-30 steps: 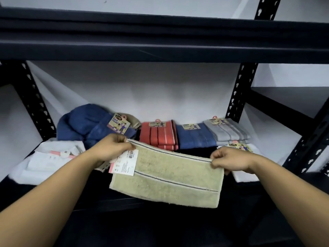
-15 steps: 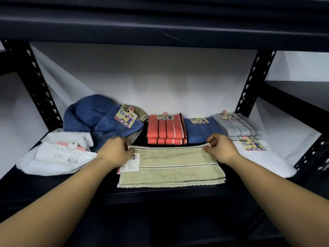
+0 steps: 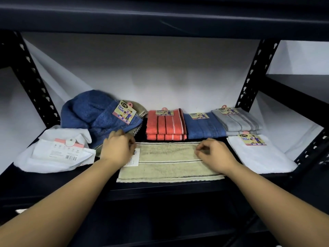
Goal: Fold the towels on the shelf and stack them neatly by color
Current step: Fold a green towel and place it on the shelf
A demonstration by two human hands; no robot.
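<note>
A beige towel [image 3: 167, 163] with dark stripes lies folded flat at the front of the dark shelf [image 3: 160, 188]. My left hand [image 3: 116, 149] pinches its far left corner, above the white paper label [image 3: 134, 159]. My right hand [image 3: 215, 155] rests on the right part with fingers curled, pinching the far edge. Behind the beige towel stand folded stacks: red striped towels [image 3: 165, 125], a blue towel [image 3: 203, 128] and grey towels [image 3: 236, 122]. A folded white towel [image 3: 258, 155] lies at the right.
A crumpled blue towel [image 3: 92, 113] is heaped at the back left, with a beige one partly hidden behind it. An unfolded white towel [image 3: 53, 155] with a label lies at the far left. Perforated black posts [image 3: 249, 82] frame the bay, and an upper shelf [image 3: 160, 16] hangs overhead.
The beige towel was held up by its top corners, then folded over and laid on the shelf. My right hand has moved inward along the far edge.
</note>
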